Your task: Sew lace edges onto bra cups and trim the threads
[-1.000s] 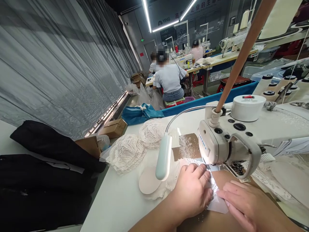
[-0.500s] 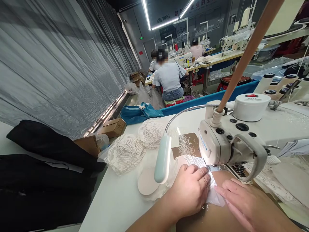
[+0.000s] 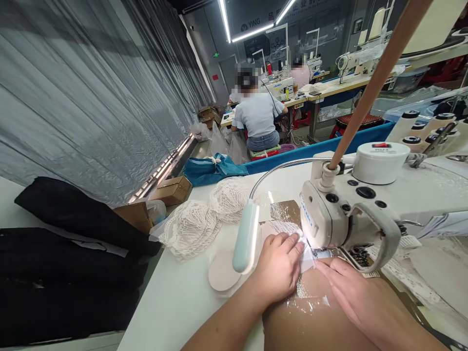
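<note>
My left hand (image 3: pixel 281 268) lies palm down on a piece of white lace fabric (image 3: pixel 288 227), its fingers stretched forward and pressing the piece beside the presser foot. My right hand (image 3: pixel 353 285) has its fingertips closed on the near edge of the same piece, just in front of the needle area of the white sewing machine (image 3: pixel 325 214). The machine head hides the needle. Below the hands is a shiny brown covering (image 3: pixel 303 324) on the table. A pale round cup pad (image 3: pixel 224 270) rests left of my left hand, partly behind a lamp head.
Stacked cream lace cups (image 3: pixel 190 229) lie at the table's left. A green lamp (image 3: pixel 245 239) on a bendy neck hangs near my left hand. A brown pole (image 3: pixel 376 92) rises from the machine. Thread cones (image 3: pixel 404 127) stand at right. Black cloth (image 3: pixel 66 287) lies left; a seated person (image 3: pixel 256 117) works ahead.
Both hands have moved forward and left, with the white lace piece shifting away from me under the machine. More of the brown covering shows in front.
</note>
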A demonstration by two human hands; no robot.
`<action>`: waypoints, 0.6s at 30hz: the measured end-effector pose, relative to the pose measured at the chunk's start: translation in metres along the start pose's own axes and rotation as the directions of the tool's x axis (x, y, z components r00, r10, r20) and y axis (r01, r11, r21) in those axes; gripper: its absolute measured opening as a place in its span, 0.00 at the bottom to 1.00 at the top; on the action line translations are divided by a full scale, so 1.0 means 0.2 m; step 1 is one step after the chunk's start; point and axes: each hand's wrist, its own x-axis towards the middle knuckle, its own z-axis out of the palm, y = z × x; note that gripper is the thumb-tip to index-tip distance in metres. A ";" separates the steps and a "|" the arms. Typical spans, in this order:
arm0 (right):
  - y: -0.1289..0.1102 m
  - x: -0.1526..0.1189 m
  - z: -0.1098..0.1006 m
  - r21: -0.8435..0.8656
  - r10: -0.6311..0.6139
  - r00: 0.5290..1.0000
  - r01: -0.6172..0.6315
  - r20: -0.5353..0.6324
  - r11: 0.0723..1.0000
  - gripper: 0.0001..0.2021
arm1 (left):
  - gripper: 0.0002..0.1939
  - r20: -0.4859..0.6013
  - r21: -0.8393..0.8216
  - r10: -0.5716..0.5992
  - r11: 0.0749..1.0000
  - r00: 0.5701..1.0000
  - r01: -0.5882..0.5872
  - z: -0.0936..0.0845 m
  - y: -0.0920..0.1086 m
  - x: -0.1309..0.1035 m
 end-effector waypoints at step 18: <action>0.29 -0.33 -0.12 0.179 -0.102 0.994 0.107 -0.035 0.978 0.23 | 0.12 -0.104 -0.162 -0.150 0.978 0.983 0.132 -0.04 -0.03 -0.11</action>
